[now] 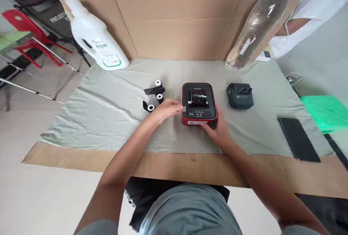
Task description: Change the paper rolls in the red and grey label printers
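Note:
A small black printer with a red base (199, 103) sits in the middle of a pale green cloth (103, 108). My left hand (167, 108) is at the printer's left side, fingers pinched against its edge. My right hand (219, 128) grips the printer's front right corner. Three black rolls with white cores (154, 95) lie just left of my left hand.
A second dark printer (240, 95) stands to the right. A black phone (298, 139) lies near the right front edge. A white jug (95, 37) and a clear bottle (257, 23) stand against a cardboard wall. Another person in white is at far right.

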`<move>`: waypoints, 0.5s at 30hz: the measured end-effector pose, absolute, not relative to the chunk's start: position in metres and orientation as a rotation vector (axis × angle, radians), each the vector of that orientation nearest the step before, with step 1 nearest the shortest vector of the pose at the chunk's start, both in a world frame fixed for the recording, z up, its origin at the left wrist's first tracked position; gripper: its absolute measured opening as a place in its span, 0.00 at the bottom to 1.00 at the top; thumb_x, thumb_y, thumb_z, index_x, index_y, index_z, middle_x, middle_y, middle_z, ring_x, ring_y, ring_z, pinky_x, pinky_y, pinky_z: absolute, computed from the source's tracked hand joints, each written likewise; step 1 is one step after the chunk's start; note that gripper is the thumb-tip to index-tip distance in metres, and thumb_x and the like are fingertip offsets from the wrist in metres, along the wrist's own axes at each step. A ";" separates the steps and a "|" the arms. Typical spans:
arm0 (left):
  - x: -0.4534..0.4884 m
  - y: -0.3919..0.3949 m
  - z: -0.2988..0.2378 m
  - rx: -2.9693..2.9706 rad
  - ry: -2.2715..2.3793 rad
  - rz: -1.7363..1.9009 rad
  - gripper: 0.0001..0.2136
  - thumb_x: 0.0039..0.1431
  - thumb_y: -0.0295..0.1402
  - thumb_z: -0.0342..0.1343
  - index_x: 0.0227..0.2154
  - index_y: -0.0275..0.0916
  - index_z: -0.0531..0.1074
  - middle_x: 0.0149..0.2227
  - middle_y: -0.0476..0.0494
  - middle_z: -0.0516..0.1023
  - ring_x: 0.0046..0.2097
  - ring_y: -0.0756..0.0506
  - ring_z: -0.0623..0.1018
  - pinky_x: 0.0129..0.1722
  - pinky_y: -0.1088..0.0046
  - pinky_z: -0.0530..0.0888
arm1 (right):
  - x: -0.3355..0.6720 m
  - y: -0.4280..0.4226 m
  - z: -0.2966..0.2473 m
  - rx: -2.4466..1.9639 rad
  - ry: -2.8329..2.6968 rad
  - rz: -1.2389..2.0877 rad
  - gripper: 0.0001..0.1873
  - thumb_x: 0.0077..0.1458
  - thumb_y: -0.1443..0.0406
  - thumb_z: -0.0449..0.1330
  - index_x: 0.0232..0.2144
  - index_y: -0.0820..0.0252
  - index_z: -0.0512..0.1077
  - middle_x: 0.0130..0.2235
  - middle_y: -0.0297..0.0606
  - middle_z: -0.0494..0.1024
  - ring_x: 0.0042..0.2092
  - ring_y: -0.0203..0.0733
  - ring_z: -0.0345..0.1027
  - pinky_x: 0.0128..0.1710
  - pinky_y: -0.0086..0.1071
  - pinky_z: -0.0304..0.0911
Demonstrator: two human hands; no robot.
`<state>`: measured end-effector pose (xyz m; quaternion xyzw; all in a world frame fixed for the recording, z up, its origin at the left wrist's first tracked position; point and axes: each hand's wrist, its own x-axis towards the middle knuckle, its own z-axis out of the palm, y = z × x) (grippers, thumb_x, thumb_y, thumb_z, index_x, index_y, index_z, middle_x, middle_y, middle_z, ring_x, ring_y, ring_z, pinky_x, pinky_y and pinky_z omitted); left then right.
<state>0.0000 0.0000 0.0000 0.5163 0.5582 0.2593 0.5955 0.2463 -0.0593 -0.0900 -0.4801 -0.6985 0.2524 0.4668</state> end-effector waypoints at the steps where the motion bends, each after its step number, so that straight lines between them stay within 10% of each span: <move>1: 0.000 0.001 0.000 1.194 1.290 0.594 0.09 0.52 0.28 0.56 0.17 0.37 0.69 0.17 0.55 0.63 0.19 0.56 0.57 0.21 0.77 0.50 | 0.246 -0.059 -0.090 -1.173 -1.713 0.610 0.46 0.60 0.54 0.69 0.72 0.54 0.53 0.68 0.53 0.66 0.68 0.60 0.62 0.67 0.61 0.60; 15: 0.000 0.000 -0.014 1.104 1.219 0.637 0.09 0.49 0.30 0.57 0.17 0.37 0.67 0.17 0.55 0.60 0.19 0.57 0.56 0.21 0.75 0.48 | 0.247 -0.053 -0.090 -1.163 -1.765 0.554 0.45 0.61 0.53 0.67 0.73 0.52 0.53 0.67 0.53 0.66 0.67 0.63 0.62 0.66 0.62 0.61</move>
